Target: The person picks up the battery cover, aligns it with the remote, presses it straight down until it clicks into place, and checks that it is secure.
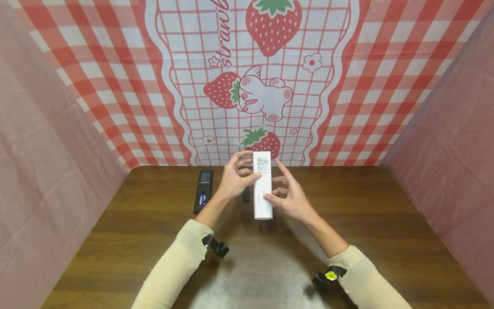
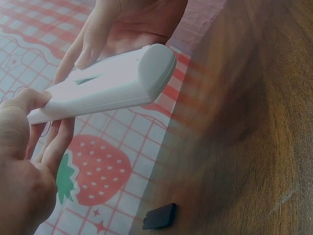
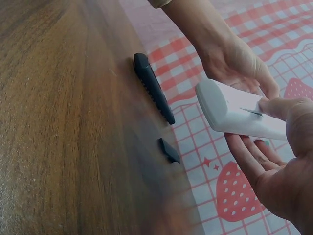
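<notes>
A white remote control (image 1: 263,182) is held up above the table, its printed back facing up and a cover seam near its lower end. My left hand (image 1: 234,177) grips its upper left side, thumb across the back and fingers on the edge. On the lower right, my right hand (image 1: 295,197) holds it too. The right thumb rests on the back near a slot (image 3: 251,111) by the cover; the right fingers reach underneath, as the right wrist view shows. The remote's button side is hidden.
A black remote (image 1: 204,183) lies on the wooden table (image 1: 154,240) to the left, its battery bay uncovered with batteries (image 1: 202,199) in it. A small black cover (image 2: 160,216) lies near the table's back edge, partly behind the left hand. A strawberry-print cloth (image 1: 266,64) hangs behind.
</notes>
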{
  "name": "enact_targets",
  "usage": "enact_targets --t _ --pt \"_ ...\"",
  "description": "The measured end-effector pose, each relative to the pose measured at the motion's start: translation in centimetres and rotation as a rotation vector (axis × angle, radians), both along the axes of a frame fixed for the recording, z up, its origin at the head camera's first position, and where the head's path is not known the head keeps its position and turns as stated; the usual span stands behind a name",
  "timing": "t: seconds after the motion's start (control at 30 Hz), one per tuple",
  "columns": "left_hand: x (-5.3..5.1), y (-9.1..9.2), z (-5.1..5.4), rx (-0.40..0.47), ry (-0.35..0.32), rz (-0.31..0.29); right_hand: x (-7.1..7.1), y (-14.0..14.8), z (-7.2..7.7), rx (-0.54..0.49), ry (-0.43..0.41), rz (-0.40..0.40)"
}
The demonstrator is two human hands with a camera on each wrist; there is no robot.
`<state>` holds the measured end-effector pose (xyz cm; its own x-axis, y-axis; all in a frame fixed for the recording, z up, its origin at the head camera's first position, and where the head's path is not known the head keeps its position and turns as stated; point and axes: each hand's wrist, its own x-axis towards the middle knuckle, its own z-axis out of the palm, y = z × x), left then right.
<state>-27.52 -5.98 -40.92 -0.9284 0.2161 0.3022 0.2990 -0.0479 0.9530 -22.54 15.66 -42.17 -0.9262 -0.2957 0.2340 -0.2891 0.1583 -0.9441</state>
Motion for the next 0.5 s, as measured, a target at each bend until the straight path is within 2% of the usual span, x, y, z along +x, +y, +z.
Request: enact_targets --t 0.5 --pt "-0.03 -0.02 -0.16 0.002 -0.010 -0.019 0.00 -0.06 -0.05 0.000 0.032 0.007"
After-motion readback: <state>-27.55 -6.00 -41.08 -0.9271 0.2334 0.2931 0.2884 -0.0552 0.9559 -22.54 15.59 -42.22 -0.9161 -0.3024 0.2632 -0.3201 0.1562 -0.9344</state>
